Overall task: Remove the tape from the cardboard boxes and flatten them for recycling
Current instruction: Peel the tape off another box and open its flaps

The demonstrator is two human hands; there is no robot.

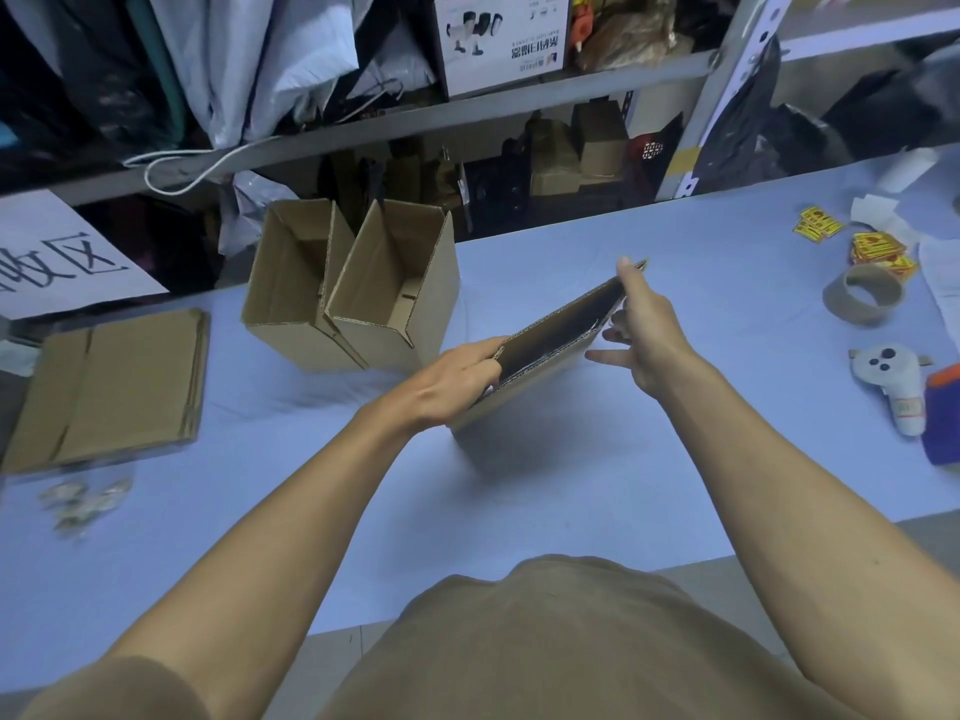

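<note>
A brown cardboard box (540,350) stands on its edge in the middle of the table, squeezed nearly flat with only a narrow dark slot open at its top. My left hand (457,379) grips its near end, fingers hooked over the rim. My right hand (641,324) pinches the far end between thumb and fingers. Two open upright boxes (363,298) stand side by side behind and to the left. A stack of flattened boxes (111,389) lies at the far left. Crumpled clear tape (85,498) lies in front of that stack.
The table (675,449) has a light blue cover. At the right lie an empty tape core (865,296), yellow stickers (878,249), a white controller (896,384) and papers. Crowded metal shelving (467,111) rises behind the table.
</note>
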